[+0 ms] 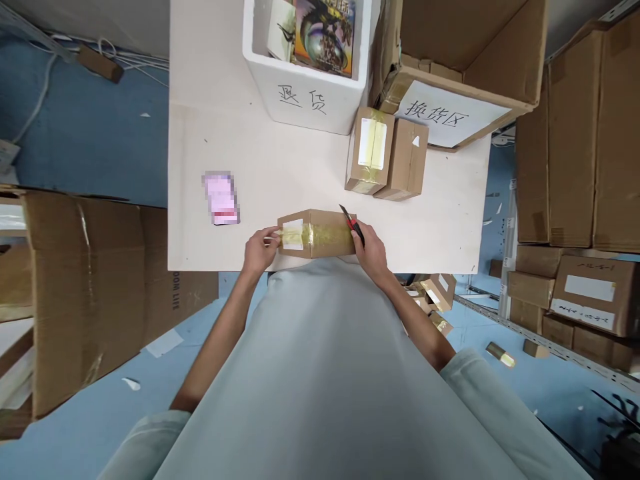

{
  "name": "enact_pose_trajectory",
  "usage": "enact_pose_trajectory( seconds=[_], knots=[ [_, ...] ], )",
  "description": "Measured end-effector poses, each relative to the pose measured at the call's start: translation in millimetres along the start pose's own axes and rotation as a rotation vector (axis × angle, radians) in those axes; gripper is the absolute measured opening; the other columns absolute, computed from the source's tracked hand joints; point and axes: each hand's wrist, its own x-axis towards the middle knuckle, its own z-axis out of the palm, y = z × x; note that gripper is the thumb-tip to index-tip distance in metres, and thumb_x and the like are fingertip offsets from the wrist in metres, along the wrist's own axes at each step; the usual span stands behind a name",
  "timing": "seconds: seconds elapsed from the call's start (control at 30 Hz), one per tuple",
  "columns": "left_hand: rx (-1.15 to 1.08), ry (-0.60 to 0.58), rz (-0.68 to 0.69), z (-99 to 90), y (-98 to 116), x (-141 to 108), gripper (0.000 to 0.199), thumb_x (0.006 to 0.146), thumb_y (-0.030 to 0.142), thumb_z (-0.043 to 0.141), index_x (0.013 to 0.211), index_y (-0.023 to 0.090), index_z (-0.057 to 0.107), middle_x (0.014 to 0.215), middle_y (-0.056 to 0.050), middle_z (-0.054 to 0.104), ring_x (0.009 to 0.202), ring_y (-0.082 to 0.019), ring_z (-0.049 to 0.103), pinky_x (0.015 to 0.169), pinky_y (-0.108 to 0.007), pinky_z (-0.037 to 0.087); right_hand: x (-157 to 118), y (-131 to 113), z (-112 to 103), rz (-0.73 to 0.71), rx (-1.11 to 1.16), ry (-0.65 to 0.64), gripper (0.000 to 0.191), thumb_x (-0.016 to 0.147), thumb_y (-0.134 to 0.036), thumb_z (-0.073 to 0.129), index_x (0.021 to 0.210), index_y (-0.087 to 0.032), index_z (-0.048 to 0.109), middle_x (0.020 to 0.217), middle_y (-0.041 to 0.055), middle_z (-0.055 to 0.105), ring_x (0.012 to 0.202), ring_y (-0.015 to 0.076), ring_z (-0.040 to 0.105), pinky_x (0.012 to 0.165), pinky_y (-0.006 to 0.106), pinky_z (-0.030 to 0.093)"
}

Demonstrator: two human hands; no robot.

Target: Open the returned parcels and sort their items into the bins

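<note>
Directions follow a clock face centred on the small carton (pixel 314 220), with 12 o'clock toward the far side of the table (pixel 295 163). We find the carton lying at the near table edge, directly in front of the shirt (pixel 340 333), its long side running from 9 to 3 o'clock. A white label (pixel 292 241) sits toward 9 o'clock; glossy yellowish tape (pixel 333 237) covers much of the upper face.

Our left hand (pixel 261 251) is at the 9 o'clock end, fingers bent and touching the carton; we cannot tell whether they pinch it or merely steady it. Our right hand (pixel 371 252), at 3 o'clock, has its fingers closed around a red-and-black utility knife (pixel 354 225), the blade pointing toward 11 o'clock. That hand lies against the carton's end.

We judge the carton light and fairly stiff, likely to dent at mid-panel under pressure. The tape is probably slippery, so we should hold bare cardboard at the end edges and corners. Whether the contents are fragile, we cannot tell. We should keep left-hand fingers at 9 o'clock, well apart from the blade.
</note>
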Motion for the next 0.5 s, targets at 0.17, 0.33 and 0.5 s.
enact_pose_trajectory(
  seconds=[0.17,0.33,0.5],
  knots=[
    [-0.096,-0.205,-0.007,64.4,24.0,-2.7,0.048,0.084,0.039,0.065,0.124,0.016,0.077,0.126,-0.016,0.078,0.091,-0.024,0.075,0.094,-0.045,0.066,7.3,-9.5,-35.7,-0.006,-0.181,0.011,0.059,0.119,-0.036,0.022,0.175,-0.026,0.038,0.157,0.0154,0.059,0.133,0.0304,0.066,0.100,0.039,0.061],
    [-0.131,-0.220,0.003,74.5,46.1,-9.0,0.051,0.091,0.043,0.069,0.135,0.018,0.072,0.134,-0.017,0.077,0.106,-0.027,0.077,0.101,-0.048,0.064,6.6,-16.9,-66.5,0.092,-0.412,-0.034,0.064,0.118,-0.034,0.024,0.182,-0.029,0.022,0.161,0.0180,0.055,0.125,0.0341,0.070,0.093,0.041,0.062],
    [-0.181,-0.185,0.255,37.5,86.2,-1.2,0.053,0.105,0.058,0.059,0.140,0.022,0.073,0.149,-0.013,0.072,0.134,-0.029,0.068,0.111,-0.045,0.059,-21.4,-27.7,-69.6,0.115,-0.192,-0.033,0.064,0.119,-0.043,0.013,0.178,-0.024,0.028,0.136,0.0142,0.075,0.117,0.0314,0.076,0.096,0.041,0.061]
  ],
)
